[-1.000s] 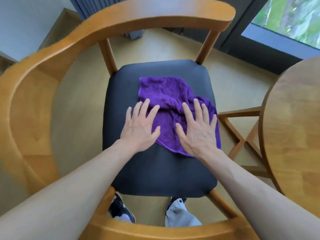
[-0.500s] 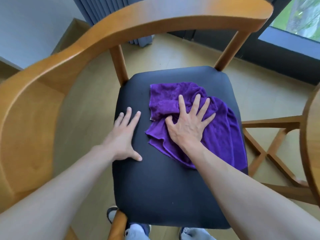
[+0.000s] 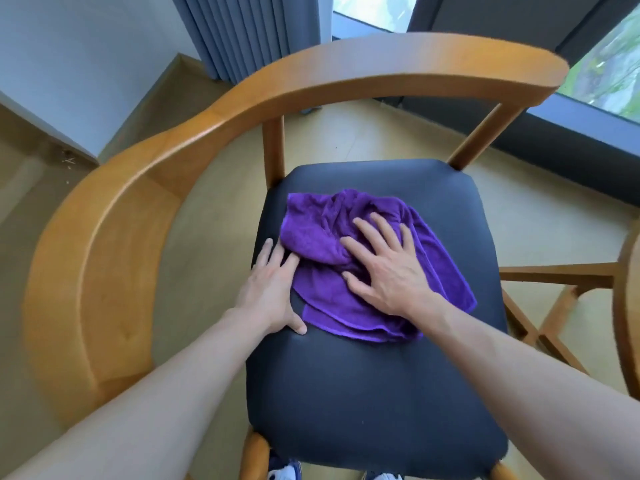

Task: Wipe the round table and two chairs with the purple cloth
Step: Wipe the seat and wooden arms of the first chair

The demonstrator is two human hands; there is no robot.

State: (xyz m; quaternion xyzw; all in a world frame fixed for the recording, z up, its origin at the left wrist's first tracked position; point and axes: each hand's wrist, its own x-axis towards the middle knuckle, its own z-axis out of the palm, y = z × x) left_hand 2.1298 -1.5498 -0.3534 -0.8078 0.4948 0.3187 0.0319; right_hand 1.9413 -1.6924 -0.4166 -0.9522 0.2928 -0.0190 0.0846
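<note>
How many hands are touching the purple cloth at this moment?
2. The right hand lies flat on top of the purple cloth. The left hand rests on the black seat with its fingertips at the cloth's left edge, partly tucked under a fold.

Pale wooden floor, white wall at left, grey pleated curtain hanging to the floor, dark-framed window with greenery outside, soft daylight across the room

Grey curtain, window, shoes below.
</note>
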